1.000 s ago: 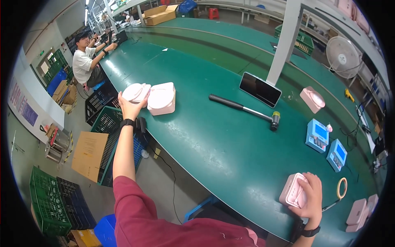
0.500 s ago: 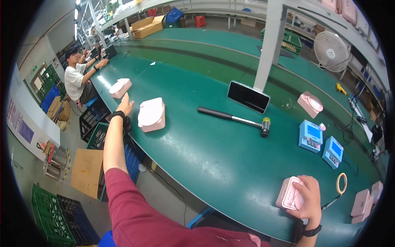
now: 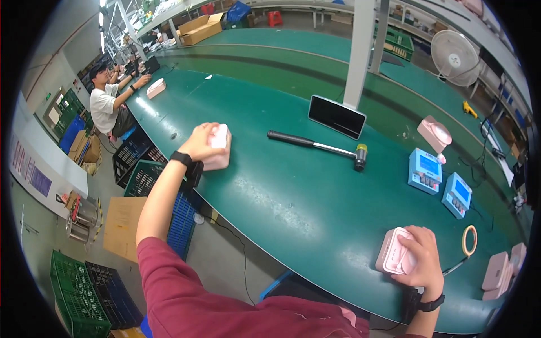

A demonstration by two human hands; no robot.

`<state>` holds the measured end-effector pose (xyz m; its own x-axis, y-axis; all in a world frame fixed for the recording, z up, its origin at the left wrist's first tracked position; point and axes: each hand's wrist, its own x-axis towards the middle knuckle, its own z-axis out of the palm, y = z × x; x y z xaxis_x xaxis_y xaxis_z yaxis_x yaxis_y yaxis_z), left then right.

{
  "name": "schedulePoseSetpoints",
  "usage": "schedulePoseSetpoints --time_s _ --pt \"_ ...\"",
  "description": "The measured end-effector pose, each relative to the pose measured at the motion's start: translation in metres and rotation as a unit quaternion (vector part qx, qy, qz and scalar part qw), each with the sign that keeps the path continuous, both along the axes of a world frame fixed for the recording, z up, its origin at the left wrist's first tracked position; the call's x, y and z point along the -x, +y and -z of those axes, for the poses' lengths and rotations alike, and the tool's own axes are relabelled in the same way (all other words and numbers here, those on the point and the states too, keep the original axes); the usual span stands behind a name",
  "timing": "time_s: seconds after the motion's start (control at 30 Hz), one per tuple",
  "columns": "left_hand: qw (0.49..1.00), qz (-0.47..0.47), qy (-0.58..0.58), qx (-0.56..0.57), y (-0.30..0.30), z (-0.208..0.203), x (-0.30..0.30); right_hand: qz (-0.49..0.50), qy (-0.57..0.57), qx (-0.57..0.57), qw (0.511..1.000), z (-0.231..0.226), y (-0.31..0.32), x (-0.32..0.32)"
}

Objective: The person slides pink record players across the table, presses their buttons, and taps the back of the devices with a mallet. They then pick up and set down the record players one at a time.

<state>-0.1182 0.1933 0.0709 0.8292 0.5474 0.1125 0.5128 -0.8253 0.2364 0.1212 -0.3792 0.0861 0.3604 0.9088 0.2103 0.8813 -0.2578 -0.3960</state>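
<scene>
One pink case (image 3: 220,160) under L grip (image 3: 202,143), 2nd case (image 3: 391,253) w/in R grip (image 3: 422,259)

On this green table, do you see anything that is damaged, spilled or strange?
Pale, blotchy patches on the green tabletop, toward its near edge, look odd, since the surface elsewhere is more even. I cannot tell whether they are wear or residue. The pink case at the right hand shows no clear damage.

The head-worn fisheye looks steeply down across the green bench (image 3: 321,186).
</scene>
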Motion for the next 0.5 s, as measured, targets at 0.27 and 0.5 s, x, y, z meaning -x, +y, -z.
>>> schedulePoseSetpoints --time_s 0.27,0.5 --pt "0.946 0.323 0.034 0.024 -0.204 -0.027 -0.050 -0.008 -0.043 0.115 0.992 -0.022 -0.038 -0.001" --pt "0.861 0.425 0.270 -0.077 -0.299 -0.064 -0.110 -0.030 -0.102 0.144 0.984 -0.022 -0.072 -0.008"
